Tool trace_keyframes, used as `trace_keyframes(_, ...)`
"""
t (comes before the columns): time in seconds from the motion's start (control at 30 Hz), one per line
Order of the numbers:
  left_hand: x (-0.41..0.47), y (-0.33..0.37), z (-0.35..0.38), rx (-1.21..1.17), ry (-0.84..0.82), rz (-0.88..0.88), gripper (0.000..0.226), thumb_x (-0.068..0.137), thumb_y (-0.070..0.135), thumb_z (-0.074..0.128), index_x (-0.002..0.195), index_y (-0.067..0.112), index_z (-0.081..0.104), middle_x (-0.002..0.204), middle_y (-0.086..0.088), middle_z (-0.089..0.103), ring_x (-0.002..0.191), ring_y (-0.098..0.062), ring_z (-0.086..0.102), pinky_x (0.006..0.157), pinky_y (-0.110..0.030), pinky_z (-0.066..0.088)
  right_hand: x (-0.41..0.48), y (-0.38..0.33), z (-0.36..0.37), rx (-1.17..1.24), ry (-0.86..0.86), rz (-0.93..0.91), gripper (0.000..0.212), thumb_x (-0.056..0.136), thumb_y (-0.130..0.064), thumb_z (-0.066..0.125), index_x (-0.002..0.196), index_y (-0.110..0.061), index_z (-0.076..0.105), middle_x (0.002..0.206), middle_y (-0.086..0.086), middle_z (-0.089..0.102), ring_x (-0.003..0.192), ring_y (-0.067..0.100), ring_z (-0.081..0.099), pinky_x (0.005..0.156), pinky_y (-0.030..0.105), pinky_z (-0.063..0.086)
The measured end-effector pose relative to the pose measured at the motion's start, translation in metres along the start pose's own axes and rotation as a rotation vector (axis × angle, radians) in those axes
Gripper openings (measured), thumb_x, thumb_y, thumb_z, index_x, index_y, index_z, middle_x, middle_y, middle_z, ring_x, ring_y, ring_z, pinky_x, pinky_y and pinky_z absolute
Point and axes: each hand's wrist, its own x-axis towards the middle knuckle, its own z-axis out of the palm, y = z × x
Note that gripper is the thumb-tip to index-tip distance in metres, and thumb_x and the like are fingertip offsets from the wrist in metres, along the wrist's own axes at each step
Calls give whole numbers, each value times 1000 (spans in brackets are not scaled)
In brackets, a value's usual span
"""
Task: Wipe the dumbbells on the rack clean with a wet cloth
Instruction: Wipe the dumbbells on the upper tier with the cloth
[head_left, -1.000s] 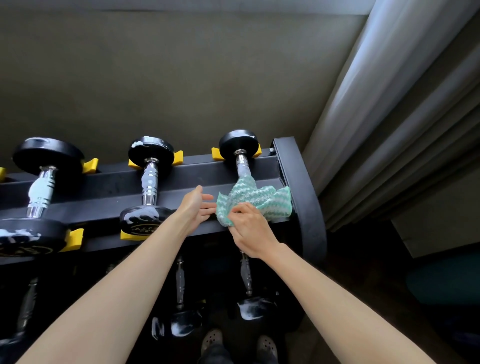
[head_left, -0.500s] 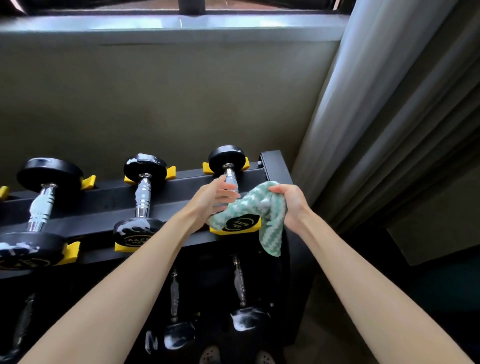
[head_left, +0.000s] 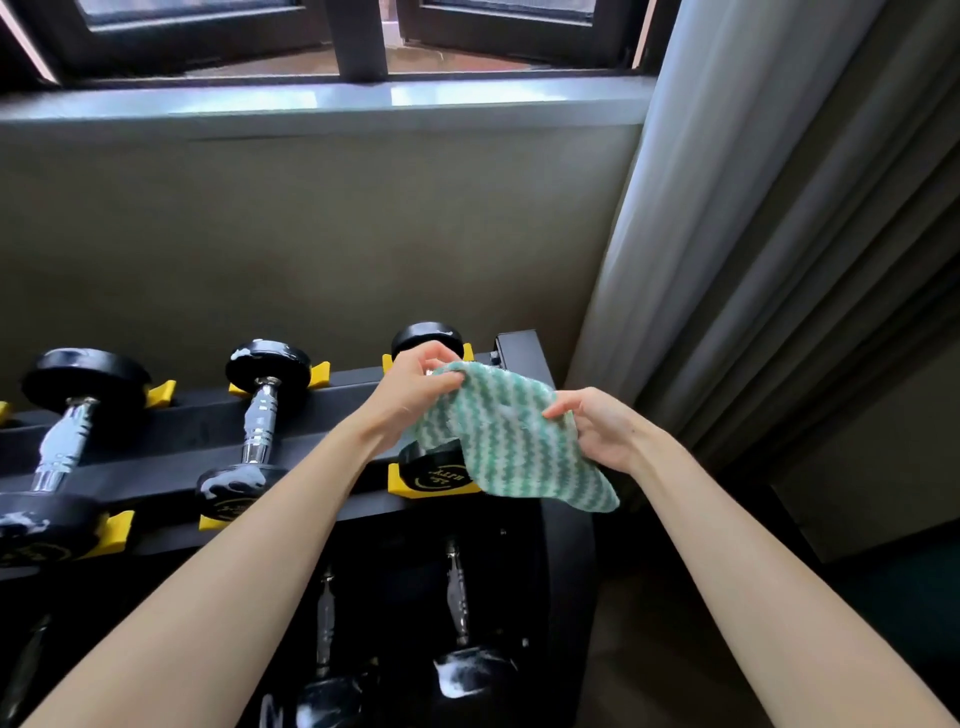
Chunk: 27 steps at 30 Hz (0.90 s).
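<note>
— Hidden? Handle of rightmost dumbbell (head_left: 434, 470), behind cloth (head_left: 511, 441).
— Hands? Left hand (head_left: 410, 397), right hand (head_left: 597, 434) pinching cloth, spread above rack (head_left: 337, 400).
— Nearby? Foam-streaked dumbbells (head_left: 260, 410) leftward; curtain (head_left: 753, 260) right.

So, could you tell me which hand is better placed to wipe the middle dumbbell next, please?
Probably the left hand: it pinches the cloth on the side nearer the foam-flecked middle dumbbell. The right hand holds the far edge, by the curtain.
</note>
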Motion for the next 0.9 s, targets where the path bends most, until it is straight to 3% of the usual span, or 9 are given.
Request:
trace_keyframes(0.2, 14, 14, 37, 295, 163, 313, 29, 80, -8, 54, 72, 20, 55, 83, 0, 46, 71, -8, 46, 65, -14, 37, 4, -2, -10, 85, 116, 15, 26, 100, -15, 35, 104, -6, 59, 94, 10, 65, 83, 20, 61, 75, 33, 48)
trace_keyframes(0.33, 14, 14, 68, 460, -8, 524, 20, 72, -14, 57, 80, 3, 64, 85, 10, 37, 86, -15, 45, 78, -9, 33, 11, 2, -18, 473, 46, -10, 42, 102, -19, 21, 94, -2, 59, 83, 15, 69, 80, 24, 62, 71, 35, 50)
trace_keyframes(0.43, 5, 10, 83, 535, -172, 492, 26, 72, -11, 57, 89, 4, 69, 94, 4, 41, 96, -18, 45, 80, -7, 31, 12, 7, -24, 765, -9, -108, 37, 95, -15, 26, 98, 7, 56, 83, 23, 70, 73, 32, 70, 63, 37, 58)
trace_keyframes(0.47, 1, 8, 87, 565, -210, 447, 30, 73, -9, 56, 96, 6, 70, 102, 1, 44, 103, -18, 44, 83, -10, 31, 12, 9, -26, 850, -32, -141, 32, 87, -10, 35, 102, 9, 56, 89, 26, 68, 79, 36, 69, 68, 40, 58)
trace_keyframes(0.53, -3, 4, 92, 591, -265, 356, 42, 77, -7, 50, 111, 10, 67, 122, 0, 45, 118, -15, 38, 91, -12, 27, 13, 12, -32, 936, -80, -206, 49, 64, -7, 51, 110, 9, 54, 103, 28, 64, 95, 39, 63, 80, 47, 52)
trace_keyframes(0.67, -5, -2, 101, 595, -358, 225, 53, 81, -6, 43, 129, 12, 56, 144, 4, 40, 132, -12, 34, 106, -23, 29, 18, 17, -32, 754, -12, -154, 37, 84, -11, 55, 118, 2, 55, 109, 21, 64, 88, 29, 69, 77, 38, 58)
trace_keyframes(0.77, -12, -9, 93, 319, -169, 105, 49, 78, -12, 39, 118, 5, 62, 127, -7, 58, 109, -13, 55, 96, -28, 44, 30, 23, -28, 694, 123, -146, 27, 93, -6, 50, 119, 0, 55, 117, 19, 61, 98, 27, 64, 87, 40, 52)
trace_keyframes(0.83, -14, -20, 74, 121, 102, 31, 41, 77, -13, 38, 101, 4, 67, 109, -14, 65, 89, -17, 63, 83, -30, 52, 37, 30, -20, 593, 194, -190, 14, 94, -5, 48, 103, -2, 58, 104, 15, 63, 93, 25, 62, 86, 40, 50)
trace_keyframes(0.9, -13, -41, 48, 20, 377, -58, 38, 77, -12, 36, 89, 8, 66, 97, -13, 66, 84, -23, 64, 76, -34, 56, 44, 40, -7, 479, 255, -213, 12, 93, -4, 49, 100, -1, 59, 94, 13, 63, 85, 23, 62, 79, 38, 51)
